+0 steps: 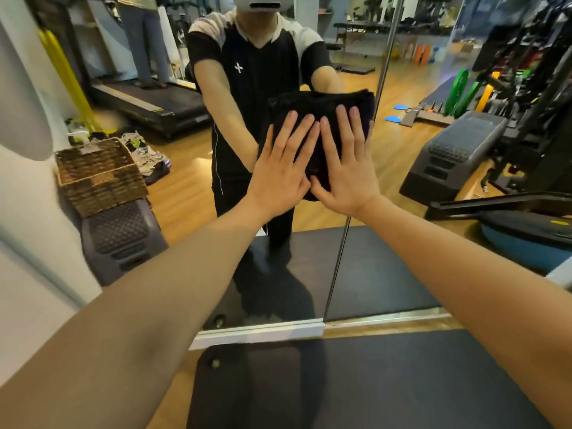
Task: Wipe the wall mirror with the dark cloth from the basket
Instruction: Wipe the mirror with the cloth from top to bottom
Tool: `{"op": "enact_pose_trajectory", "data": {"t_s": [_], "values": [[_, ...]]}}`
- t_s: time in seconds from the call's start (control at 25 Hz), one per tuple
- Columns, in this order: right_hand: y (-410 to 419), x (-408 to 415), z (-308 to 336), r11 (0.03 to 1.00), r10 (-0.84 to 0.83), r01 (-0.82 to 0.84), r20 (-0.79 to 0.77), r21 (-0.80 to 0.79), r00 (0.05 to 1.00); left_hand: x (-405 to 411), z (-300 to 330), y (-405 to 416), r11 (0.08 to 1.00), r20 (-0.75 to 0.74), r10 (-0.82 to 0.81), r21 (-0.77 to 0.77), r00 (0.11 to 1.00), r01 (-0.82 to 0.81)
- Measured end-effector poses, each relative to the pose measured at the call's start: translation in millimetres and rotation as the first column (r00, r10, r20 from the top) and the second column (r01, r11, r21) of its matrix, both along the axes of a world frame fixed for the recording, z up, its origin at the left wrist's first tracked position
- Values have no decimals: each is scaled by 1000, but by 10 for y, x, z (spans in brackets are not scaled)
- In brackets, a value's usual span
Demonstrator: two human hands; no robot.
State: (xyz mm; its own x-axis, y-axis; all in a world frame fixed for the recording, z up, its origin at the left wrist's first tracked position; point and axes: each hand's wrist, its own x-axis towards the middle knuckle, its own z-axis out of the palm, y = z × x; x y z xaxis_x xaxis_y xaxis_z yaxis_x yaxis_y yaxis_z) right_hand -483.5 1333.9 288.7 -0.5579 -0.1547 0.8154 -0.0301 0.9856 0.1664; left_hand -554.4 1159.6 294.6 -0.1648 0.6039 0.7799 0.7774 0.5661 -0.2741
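Now both hands press flat on the dark cloth [312,111], which lies bunched against the wall mirror [402,150]. Left hand [280,171] and right hand [348,168] lie side by side with fingers straight and spread. At left, a woven basket [99,178] sits on a dark stepper [120,239].

Both arms reach forward, left hand [280,173] and right hand [346,171] flat, fingers straight, side by side.
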Motion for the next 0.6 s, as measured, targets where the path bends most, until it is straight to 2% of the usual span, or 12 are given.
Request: {"op": "enact_pose_trajectory", "data": {"t_s": [0.24,0.6], "values": [[-882,-382,-300,999,-42,42,-6,5,999,-275,-180,-906,991,11,96,-95,995,-95],[-2362,-1152,-293,993,121,-119,-86,25,989,-821,-181,-2488,980,11,183,-82,983,-181]]}}
